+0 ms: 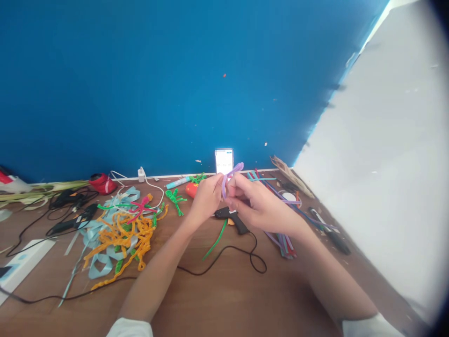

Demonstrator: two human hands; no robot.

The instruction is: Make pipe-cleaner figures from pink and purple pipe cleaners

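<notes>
Left hand (206, 196) and right hand (254, 199), both mine, meet at the middle, fingertips pinched. Beyond them stands a blue wall (175, 93); below lies the brown table (224, 299). On its left sprawls a tangle of orange pipe cleaners (140, 231) with blue ribbon (91, 234). Just nearer than my fingers lies a black glue gun (241, 225); at the far edge, a lit phone (223, 160). Between my fingertips, partly before the phone, is one bent purple pipe cleaner (238, 167).

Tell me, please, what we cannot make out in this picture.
Head view: gripped part of the purple strand, covered by left hand and right hand.
Head view: digits on phone, small, blurred.
Head view: red object, partly behind left hand.
Head view: white power strip, cut off by left edge.
</notes>
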